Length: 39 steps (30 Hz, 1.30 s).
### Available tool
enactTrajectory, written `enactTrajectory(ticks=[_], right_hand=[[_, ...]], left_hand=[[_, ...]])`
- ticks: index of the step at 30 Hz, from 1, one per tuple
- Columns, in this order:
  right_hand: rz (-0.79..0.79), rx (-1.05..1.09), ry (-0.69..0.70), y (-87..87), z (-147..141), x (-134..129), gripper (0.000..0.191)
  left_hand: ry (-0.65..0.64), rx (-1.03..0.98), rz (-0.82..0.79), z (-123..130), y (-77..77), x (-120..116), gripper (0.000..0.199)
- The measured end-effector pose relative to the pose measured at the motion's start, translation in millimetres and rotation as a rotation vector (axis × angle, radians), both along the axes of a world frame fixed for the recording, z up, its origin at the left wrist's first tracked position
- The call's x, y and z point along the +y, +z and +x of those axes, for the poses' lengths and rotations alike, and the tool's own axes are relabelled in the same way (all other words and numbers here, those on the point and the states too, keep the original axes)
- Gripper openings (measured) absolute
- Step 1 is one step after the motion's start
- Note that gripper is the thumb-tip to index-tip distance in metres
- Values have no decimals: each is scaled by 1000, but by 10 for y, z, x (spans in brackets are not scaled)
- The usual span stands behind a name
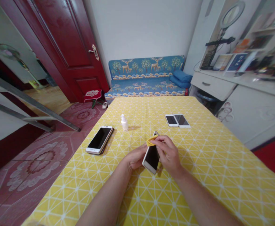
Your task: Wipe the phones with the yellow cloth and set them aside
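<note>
Held by the edge in closed left grip [135, 158], one smartphone [152, 157], seeming light but slippery and fragile; pinched in closed right grip [167, 155] at its twelve o'clock, soft yellow cloth [152, 140].

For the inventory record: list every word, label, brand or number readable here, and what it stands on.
No text can be read in this view.
White dropper bottle: no legible label.
Phone being held: nothing readable.
Phone lying left of the bottle: nothing readable.
Blue picture on the shelf: marks too blurred to read.
</note>
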State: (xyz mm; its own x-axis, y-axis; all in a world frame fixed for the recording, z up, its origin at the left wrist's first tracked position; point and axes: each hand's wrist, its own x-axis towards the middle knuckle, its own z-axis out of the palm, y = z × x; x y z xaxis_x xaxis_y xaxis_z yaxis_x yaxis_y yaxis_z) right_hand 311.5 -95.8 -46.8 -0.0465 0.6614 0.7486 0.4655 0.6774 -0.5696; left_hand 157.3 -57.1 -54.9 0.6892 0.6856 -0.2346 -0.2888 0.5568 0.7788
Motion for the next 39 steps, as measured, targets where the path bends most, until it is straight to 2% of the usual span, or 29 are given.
enactTrajectory(ticks=[5, 13, 17, 27, 32, 35, 39], right_hand=[[-4, -37, 74, 31, -68, -55, 40], [-17, -102, 214, 40, -129, -145, 40], [-5, -148, 220, 44, -112, -144, 38], [11, -222, 50, -15, -86, -44, 38], [29, -216, -63, -45, -43, 41, 41], [31, -203, -138, -78, 29, 86, 44], [4, -161, -267, -135, 141, 128, 47]], left_hand=[[19, -28, -116, 12, -12, 33, 25], [168, -94, -222, -25, 44, 95, 13], [229, -135, -263, -44, 78, 136, 19], [198, -182, -221, -48, 66, 95, 48], [100, -57, -176, -35, 66, 44, 44], [21, -52, -169, -55, 63, 29, 42], [-79, -43, -143, -81, 59, 23, 48]])
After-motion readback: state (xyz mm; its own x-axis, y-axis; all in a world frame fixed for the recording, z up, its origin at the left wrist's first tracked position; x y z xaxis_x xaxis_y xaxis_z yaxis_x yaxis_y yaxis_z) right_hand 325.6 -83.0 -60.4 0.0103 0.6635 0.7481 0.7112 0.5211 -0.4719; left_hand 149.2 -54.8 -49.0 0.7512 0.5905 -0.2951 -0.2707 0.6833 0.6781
